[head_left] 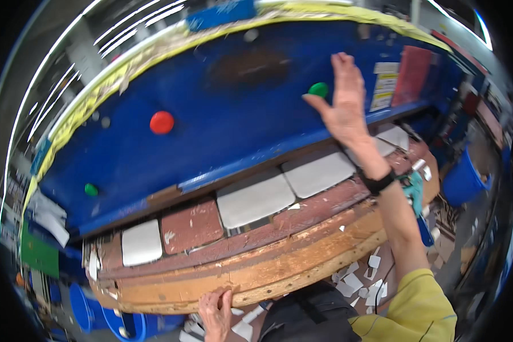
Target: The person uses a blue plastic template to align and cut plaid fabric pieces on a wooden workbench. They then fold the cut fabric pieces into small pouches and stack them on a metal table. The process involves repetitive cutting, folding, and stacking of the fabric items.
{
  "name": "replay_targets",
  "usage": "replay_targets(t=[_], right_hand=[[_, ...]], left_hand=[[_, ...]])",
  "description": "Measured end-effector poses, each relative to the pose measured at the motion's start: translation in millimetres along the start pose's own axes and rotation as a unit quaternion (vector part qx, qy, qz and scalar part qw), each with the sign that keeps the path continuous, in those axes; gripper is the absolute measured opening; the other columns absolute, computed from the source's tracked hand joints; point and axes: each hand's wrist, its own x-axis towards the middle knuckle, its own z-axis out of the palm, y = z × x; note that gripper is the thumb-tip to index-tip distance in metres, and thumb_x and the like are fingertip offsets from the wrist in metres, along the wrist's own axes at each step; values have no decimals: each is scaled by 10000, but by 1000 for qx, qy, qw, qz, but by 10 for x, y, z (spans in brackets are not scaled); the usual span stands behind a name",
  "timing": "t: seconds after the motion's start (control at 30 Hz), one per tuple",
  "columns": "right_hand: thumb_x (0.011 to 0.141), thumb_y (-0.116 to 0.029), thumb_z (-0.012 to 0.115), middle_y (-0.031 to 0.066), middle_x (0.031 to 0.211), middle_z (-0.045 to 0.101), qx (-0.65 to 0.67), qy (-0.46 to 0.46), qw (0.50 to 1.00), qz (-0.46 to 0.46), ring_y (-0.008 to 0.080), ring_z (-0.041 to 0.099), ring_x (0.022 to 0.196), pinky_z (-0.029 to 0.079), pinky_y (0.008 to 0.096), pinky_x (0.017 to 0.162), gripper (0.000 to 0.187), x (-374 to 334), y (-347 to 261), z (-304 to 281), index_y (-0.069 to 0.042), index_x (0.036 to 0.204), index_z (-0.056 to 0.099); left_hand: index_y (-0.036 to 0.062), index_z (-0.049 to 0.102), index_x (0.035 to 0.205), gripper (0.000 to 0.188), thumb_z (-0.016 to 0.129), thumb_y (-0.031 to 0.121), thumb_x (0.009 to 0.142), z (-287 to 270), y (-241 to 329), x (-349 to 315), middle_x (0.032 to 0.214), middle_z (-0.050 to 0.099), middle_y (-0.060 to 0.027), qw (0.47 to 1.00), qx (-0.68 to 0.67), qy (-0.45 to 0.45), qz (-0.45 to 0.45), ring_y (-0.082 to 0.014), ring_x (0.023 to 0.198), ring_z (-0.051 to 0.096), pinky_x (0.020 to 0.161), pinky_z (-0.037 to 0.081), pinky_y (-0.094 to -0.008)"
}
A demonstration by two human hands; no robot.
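Note:
My right hand (pixel 346 111) is raised in front of a blue machine panel (pixel 233 125), its fingers stretched upward and thumb out. It holds nothing. Beside the thumb is a round green button (pixel 317 89); whether they touch I cannot tell. My left hand (pixel 214 313) is low, at the front edge of a worn wooden ledge (pixel 256 276), fingertips against the edge and thumb apart, with nothing visible in it. Under the panel runs a row of whitish rounded plates (pixel 255 197), with a reddish-brown section (pixel 192 226) between two of them.
A red button (pixel 162 122) and another green button (pixel 91 189) sit on the panel's left part. Blue bins (pixel 466 179) stand at the right and lower left. White scraps (pixel 353 282) lie below the ledge. A teal object (pixel 414 191) is near my right forearm.

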Motion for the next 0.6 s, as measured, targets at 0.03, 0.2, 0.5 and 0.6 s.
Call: replay_targets(t=[0.03, 0.2, 0.5, 0.6], right_hand=[[786, -429, 756, 229, 1505, 316, -1, 11, 1000, 1, 451, 322, 1344, 293, 537, 1075, 918, -8, -50, 88, 4, 1466, 316], [763, -446, 774, 230, 1555, 216, 93, -31, 993, 63, 480, 230, 1393, 248, 555, 1117, 1031, 27, -195, -320, -30, 1521, 214], [690, -519, 808, 211, 1587, 157, 28, -5, 993, 119, 505, 216, 1399, 255, 573, 1116, 1188, 61, -61, -520, -49, 1547, 131], [716, -505, 792, 244, 1564, 190, 28, -37, 988, 149, 511, 258, 1371, 280, 566, 1099, 1149, -44, -221, -550, -43, 1542, 140]], left_hand=[[45, 716, 997, 171, 640, 179, 921, -38, 132, -8, 937, 697, -174, 999, -16, 48, -3, -355, 864, 656, 786, 517, -424], [8, 704, 1074, 233, 655, 178, 922, -249, -25, -84, 1000, 706, -201, 996, -69, 31, 49, -353, 916, 680, 854, 515, -409], [-77, 67, 1518, 902, 624, 329, 936, -1791, -503, 1757, 1578, 95, -310, 911, 80, 397, 84, -415, 1477, 110, 1199, 107, -451], [-55, 351, 1449, 707, 626, 333, 926, -1752, -587, 1796, 1457, 375, -308, 847, 137, 504, 98, -397, 1375, 366, 1119, 311, -446]])
